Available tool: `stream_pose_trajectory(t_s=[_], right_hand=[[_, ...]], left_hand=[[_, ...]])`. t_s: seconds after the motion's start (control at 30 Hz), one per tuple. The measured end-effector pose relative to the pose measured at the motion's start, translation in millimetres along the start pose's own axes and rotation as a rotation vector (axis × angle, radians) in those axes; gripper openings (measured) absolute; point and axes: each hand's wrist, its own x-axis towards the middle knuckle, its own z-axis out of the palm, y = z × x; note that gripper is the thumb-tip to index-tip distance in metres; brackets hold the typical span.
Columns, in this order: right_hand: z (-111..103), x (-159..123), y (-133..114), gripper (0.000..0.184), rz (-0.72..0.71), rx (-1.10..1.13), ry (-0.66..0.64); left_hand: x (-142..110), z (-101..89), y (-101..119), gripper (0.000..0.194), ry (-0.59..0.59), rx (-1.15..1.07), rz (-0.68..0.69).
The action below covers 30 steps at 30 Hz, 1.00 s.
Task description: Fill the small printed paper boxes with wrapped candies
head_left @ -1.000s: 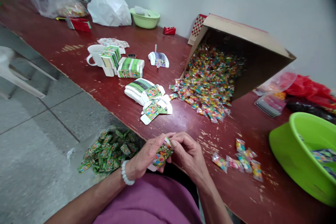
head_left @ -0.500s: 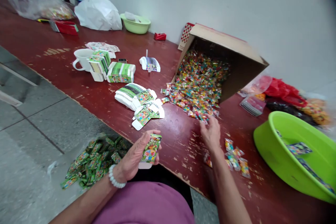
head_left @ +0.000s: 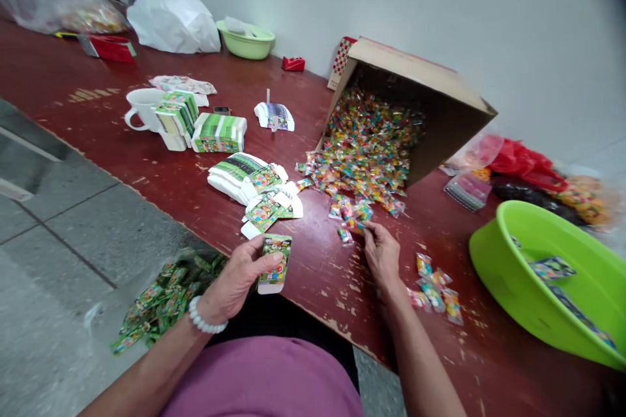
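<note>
the person in purple is sitting at a red worktop (head_left: 317,277), both hands busy. the left hand (head_left: 237,280) is holding a green carton (head_left: 274,267) upright over the near edge, its thumb pressing across the printed front and a white flap showing at the bottom. a beaded bracelet (head_left: 201,320) is circling that wrist. the right hand (head_left: 384,254) is resting low on the worktop, fingers bunched close together and touching some wrapped sweets (head_left: 353,215); whether they are pinching one, i cannot tell.

just beyond, a big box (head_left: 420,58) is gaping toward the person, a heap (head_left: 366,150) of the same sweets spilling from its mouth. a smaller cluster (head_left: 435,290) is lying apart, between the right forearm and a bright green tub (head_left: 508,287), which is holding a few dark printed pieces (head_left: 552,267).

past the carton, loose flat blanks (head_left: 268,205) are overlapping a fanned stack (head_left: 229,176). behind those, a banded bundle (head_left: 219,133) is lying near a white mug (head_left: 141,109). below the worktop, to the person's left, many green packs (head_left: 161,306) are lying heaped.
</note>
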Motion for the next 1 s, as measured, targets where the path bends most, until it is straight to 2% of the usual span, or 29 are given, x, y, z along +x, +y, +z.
stream_pose_trajectory(t_s=[0.13, 0.3, 0.4, 0.5, 0.67, 0.9, 1.0], right_hand=[[-7, -6, -8, 0.04, 0.131, 0.211, 0.033], [-14, -22, -35, 0.045, 0.248, 0.484, -0.091], [-18, -38, -60, 0.041, 0.292, 0.572, -0.187], [-22, -54, -84, 0.034, 0.321, 0.611, -0.324], [-22, -68, -103, 0.026, 0.254, 0.508, -0.509], [-18, -73, -107, 0.021, 0.061, 0.3, -0.563], [-16, -76, -114, 0.016, 0.007, 0.264, -0.555]], left_hand=[[1, -5.8, 2, 0.035, 0.059, 0.095, 0.066], [1, -11.1, 3, 0.056, 0.129, 0.059, 0.077], [0, -12.1, 3, 0.061, 0.081, 0.0, 0.014], [-1, -12.8, 2, 0.051, 0.027, -0.059, -0.036], [-2, -13.2, 0, 0.04, 0.023, -0.114, -0.01], [-9, -8.5, -3, 0.038, -0.004, -0.049, -0.034], [-12, -5.4, -8, 0.041, -0.117, 0.057, -0.076]])
